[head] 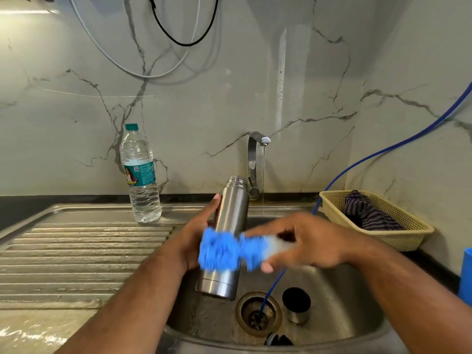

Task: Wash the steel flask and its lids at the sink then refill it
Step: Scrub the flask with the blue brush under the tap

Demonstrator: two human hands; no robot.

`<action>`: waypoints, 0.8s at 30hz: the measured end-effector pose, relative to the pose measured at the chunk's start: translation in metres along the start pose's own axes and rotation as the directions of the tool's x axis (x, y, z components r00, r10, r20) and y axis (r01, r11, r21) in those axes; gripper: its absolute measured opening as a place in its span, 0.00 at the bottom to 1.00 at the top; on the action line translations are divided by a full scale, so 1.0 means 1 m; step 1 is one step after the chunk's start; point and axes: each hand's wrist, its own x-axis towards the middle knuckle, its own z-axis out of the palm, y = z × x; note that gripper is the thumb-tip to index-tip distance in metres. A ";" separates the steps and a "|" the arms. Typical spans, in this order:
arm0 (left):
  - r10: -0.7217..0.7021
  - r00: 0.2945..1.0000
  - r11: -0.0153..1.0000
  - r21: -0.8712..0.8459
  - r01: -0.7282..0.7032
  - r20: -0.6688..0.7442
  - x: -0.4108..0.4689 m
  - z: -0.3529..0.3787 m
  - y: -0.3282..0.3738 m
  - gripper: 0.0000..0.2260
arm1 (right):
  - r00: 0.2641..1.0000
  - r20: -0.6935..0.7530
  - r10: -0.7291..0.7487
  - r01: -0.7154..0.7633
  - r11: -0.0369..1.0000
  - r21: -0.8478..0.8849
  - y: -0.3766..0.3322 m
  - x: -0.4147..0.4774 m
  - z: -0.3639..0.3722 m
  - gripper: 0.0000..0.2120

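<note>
Left hand (196, 238) gripping steel flask (232, 208) nearly upright over sink (344, 315); right hand (309, 241) clutching blurred blue scrubber (222, 251) against flask's side. Cup lid (296, 305) standing mouth-up beside drain (244, 315). Tap (255, 154) running.

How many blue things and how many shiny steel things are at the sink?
Blue: 3 (scrubber, hose, object at right edge)
Steel: 4 (flask, cup lid, tap, sink)
Total: 7
</note>
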 end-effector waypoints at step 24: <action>-0.040 0.998 0.999 -0.003 0.040 0.057 -0.002 0.010 0.001 0.39 | 0.956 -0.277 0.102 -0.057 0.984 0.167 0.005 -0.003 -0.005 0.26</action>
